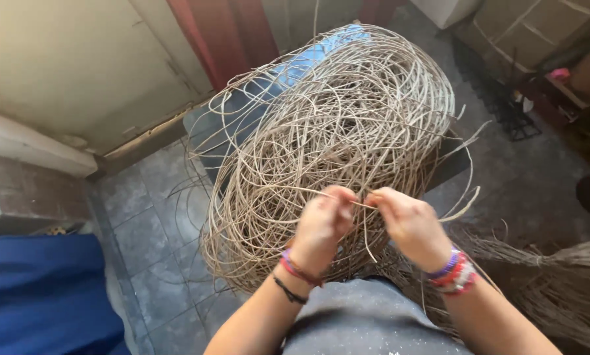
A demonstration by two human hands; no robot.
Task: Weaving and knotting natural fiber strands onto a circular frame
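**Both hands pinching one cane strand at front of coil**

Grey-clothed lap lowest in frame, forearms rising from it. Left hand and right hand sit close together, each grip clenched on the same thin tan cane strand stretched between the fingertips. Big tangled coil of pale tan cane lies just beyond and under both hands, touching them, resting over a blue seat. Grey tiled floor left; blue cloth bottom-left.
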